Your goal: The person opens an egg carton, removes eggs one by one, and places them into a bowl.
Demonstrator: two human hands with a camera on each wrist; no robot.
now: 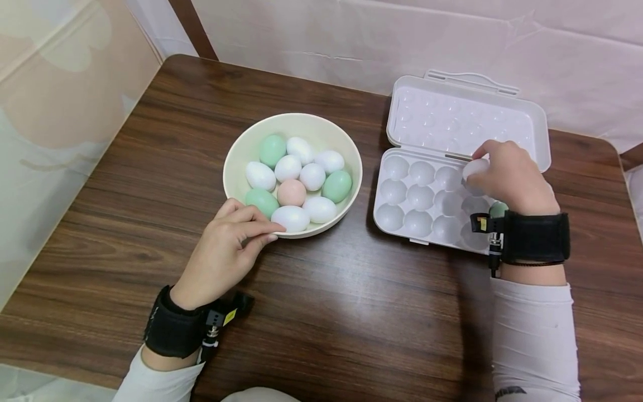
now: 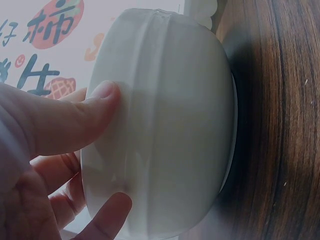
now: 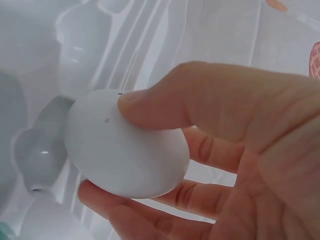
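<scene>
Both forearms enter from the near edge of the table (image 1: 351, 335), each in a pale sleeve with a black wrist strap.

Left hand (image 1: 226, 245): rests on the table at the near rim of the bowl (image 1: 236, 153). Fingers are curled loosely against the bowl's outer wall. The left wrist view shows the thumb (image 2: 75, 120) pressed flat on the wall and another fingertip touching lower down. The hand steadies the bowl; nothing is lifted.

Bowl: cream, round, standing on the table left of centre. It contains ten eggs: six white, three green, one pink (image 1: 291, 192). The pink egg lies near the middle. One white egg (image 1: 291, 218) lies at the near rim, just beside the left fingertips.

Right hand (image 1: 509, 178): held over the far row of the tray (image 1: 402, 223). It pinches a white egg (image 1: 474, 167) between thumb and curled fingers. The right wrist view shows the thumb (image 3: 200, 105) on top of the egg (image 3: 125, 145) and fingers beneath it, with empty cups behind. Whether the egg touches a cup cannot be determined.

Tray: white plastic, right of the bowl, well apart from it. Its lid (image 1: 462, 117) stands open and tilts back toward the wall. The visible cups on the left side are empty. A green egg (image 1: 498, 209) sits in a cup just beside the right wrist, partly hidden by the strap.
</scene>
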